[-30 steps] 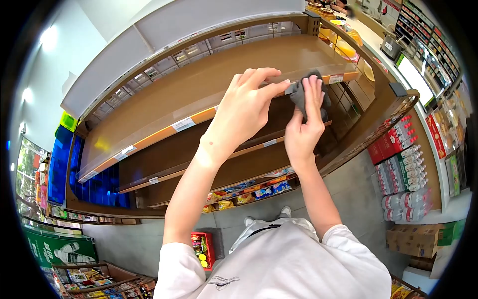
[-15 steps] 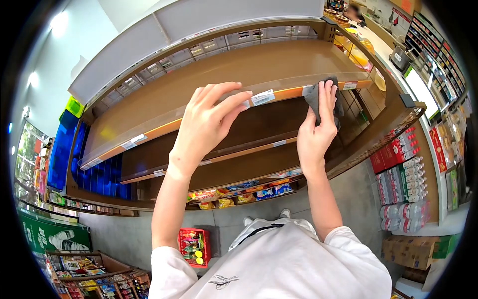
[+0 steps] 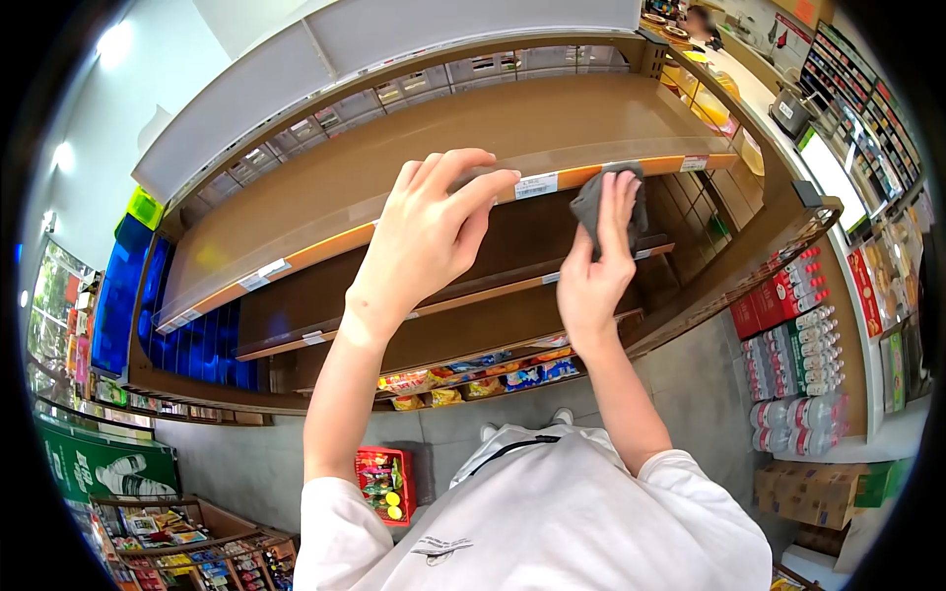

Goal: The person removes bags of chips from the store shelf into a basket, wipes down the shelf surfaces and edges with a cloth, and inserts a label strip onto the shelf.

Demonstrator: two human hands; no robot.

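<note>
A dark grey cloth (image 3: pixel 588 204) lies under the fingers of my right hand (image 3: pixel 597 276), pressed on the orange front edge of the top brown shelf (image 3: pixel 434 128). My left hand (image 3: pixel 424 231) is at the same edge, further left, its thumb and fingers apart and curved near the clear strip. Between the two hands a white price label (image 3: pixel 536 185) shows on the edge. Another label (image 3: pixel 264 274) sits further left. Below are more brown shelves (image 3: pixel 493 325).
Snack packets (image 3: pixel 522 375) lie on the lowest shelf. A red basket (image 3: pixel 409 483) with goods stands on the floor (image 3: pixel 453 448). Bottles (image 3: pixel 798 424) and cardboard boxes (image 3: pixel 808 492) are at the right. A person (image 3: pixel 702 28) is behind the counter at the top right.
My right hand has slid left along the shelf edge with the cloth. My left hand moved left from its first position, then slightly right. The view has shifted a little.
</note>
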